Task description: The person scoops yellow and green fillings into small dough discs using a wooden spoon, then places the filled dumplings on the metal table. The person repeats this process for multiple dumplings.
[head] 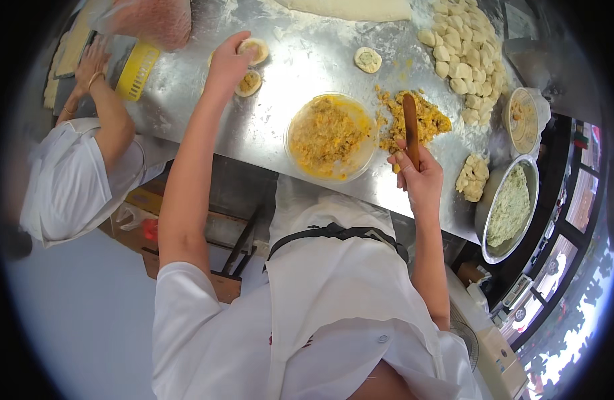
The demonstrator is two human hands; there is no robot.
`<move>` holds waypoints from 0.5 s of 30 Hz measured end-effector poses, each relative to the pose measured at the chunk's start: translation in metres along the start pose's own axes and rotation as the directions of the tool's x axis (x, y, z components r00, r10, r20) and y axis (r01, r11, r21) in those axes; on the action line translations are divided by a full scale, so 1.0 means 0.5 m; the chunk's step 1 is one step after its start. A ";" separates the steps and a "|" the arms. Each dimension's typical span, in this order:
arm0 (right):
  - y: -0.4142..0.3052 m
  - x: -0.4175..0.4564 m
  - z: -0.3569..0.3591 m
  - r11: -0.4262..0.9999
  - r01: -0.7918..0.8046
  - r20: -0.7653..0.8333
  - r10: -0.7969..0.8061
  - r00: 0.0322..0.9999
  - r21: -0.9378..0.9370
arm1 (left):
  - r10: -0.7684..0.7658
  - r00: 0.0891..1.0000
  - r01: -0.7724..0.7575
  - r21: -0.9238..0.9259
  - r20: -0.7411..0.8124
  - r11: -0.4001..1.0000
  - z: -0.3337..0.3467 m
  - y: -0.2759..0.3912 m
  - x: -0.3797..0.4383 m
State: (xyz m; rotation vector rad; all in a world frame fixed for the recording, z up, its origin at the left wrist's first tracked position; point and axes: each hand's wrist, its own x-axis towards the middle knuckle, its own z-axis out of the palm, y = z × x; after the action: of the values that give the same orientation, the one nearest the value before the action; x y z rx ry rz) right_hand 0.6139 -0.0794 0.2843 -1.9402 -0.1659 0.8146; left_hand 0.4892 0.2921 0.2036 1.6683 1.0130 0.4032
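My left hand reaches over the steel table with its thumb and fingers around the edge of a dough round topped with yellow filling. A second filled dough round lies just below it, and more dough shows partly hidden behind the hand. My right hand grips a flat wooden filling spatula, its blade pointing away from me over a heap of crumbly yellow-orange filling. Between my arms stands a clear round bowl of similar filling. A round with greenish filling sits apart, farther back.
Many dough pieces are piled at the far right. A steel bowl of pale green filling, a dough lump and a plastic tub line the right edge. At left, a co-worker's hands are near a yellow scraper.
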 end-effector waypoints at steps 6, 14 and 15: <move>0.016 0.001 -0.009 0.999 -0.006 -0.039 0.008 0.999 0.045 | 0.188 0.982 -0.162 0.369 -0.034 0.915 0.007 -0.057 0.014; -0.030 0.006 0.009 0.993 0.060 0.026 -0.063 0.998 0.106 | -0.164 0.982 0.164 0.001 0.098 0.986 0.011 -0.008 0.022; -0.036 0.008 0.010 0.992 0.061 0.033 -0.065 0.997 0.111 | -0.160 0.982 0.171 -0.108 0.104 0.979 0.011 0.014 0.019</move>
State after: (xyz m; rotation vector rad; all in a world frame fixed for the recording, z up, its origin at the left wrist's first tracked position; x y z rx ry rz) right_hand 0.6179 -0.0648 0.2960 -1.8094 -0.1990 0.8014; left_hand 0.5013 0.2956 0.2058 1.4721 1.0299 0.2657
